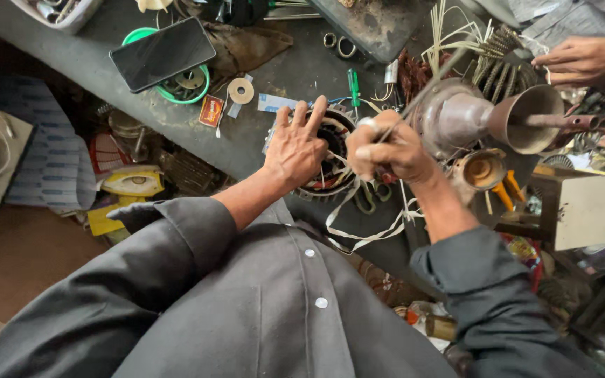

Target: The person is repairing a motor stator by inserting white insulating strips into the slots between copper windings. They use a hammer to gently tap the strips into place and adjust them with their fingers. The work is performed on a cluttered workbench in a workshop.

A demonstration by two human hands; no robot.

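Hands meet over a round motor stator (330,164) that sits at the near edge of the dark workbench (274,77), right in front of the person. The left hand (295,148) lies flat on top of the stator, fingers spread, pressing on it rather than gripping. The right hand (390,148) is clenched around a thin metal rod (425,91) that slants up and away to the right. Pale strips of insulating paper (365,224) trail from the stator down over the bench edge. Just beside the right hand stands a brown metal motor housing (488,119). A dark phone (162,52) lies well apart on a green ring. Another person's hand (582,59) rests at the far right.
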